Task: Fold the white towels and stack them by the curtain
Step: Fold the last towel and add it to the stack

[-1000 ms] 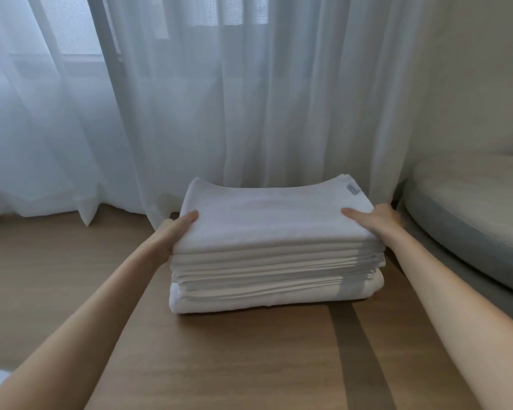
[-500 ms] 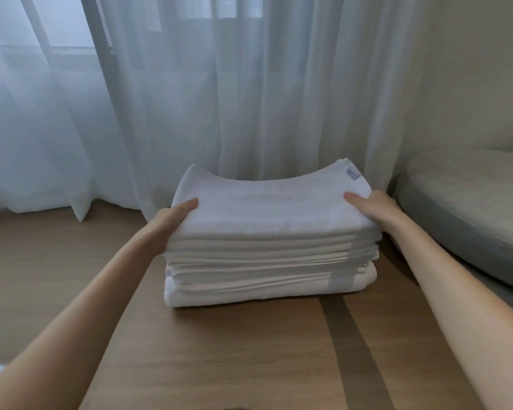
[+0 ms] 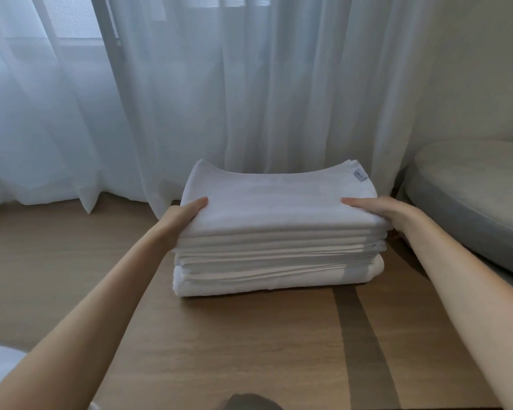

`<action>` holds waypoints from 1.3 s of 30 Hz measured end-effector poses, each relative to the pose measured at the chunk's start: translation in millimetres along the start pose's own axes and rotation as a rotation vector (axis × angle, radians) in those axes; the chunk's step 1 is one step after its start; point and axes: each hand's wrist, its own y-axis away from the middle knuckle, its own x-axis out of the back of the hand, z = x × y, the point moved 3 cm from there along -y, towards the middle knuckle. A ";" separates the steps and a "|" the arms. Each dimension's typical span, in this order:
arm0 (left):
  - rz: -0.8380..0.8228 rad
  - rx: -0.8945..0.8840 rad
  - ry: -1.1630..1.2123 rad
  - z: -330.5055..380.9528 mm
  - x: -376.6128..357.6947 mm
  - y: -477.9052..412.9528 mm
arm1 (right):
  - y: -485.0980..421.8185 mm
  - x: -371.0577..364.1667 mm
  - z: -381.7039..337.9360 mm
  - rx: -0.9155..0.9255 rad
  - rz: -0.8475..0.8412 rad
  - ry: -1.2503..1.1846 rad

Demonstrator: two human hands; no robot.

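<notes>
Gripping the top towel [image 3: 279,208] at both short ends, I have my left hand [image 3: 184,213] on its left edge and my right hand [image 3: 376,210] on its right edge. On each side the thumb lies flat on top. The fingers are hidden under the fold, so I read this as a pinch on that towel, though I cannot tell how many layers they reach. The towel's long axis runs left to right, straight between my hands, and both are equally near. It sits on the stack of folded white towels [image 3: 279,261] at the far end of the wooden table [image 3: 249,350], touching the sheer curtain [image 3: 249,99] behind. The terry looks soft and thick, its corners lifted slightly, with a small label [image 3: 359,176] at the far right corner. A grey cushioned seat [image 3: 471,196] is just right.
</notes>
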 end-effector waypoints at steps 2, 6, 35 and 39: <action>0.034 -0.012 0.032 1.5 0.2 -2.8 | 2.8 1.2 -5.5 0.014 0.006 -0.096; 0.085 -0.051 0.051 12.4 4.4 -8.8 | 4.3 8.8 -21.9 0.055 0.018 -0.305; -0.012 0.067 -0.154 -14.2 6.5 -11.4 | 1.5 0.5 3.0 -0.014 -0.119 -0.126; -0.051 0.141 -0.111 -13.7 7.6 -12.0 | 9.2 2.5 6.1 -0.026 -0.141 -0.153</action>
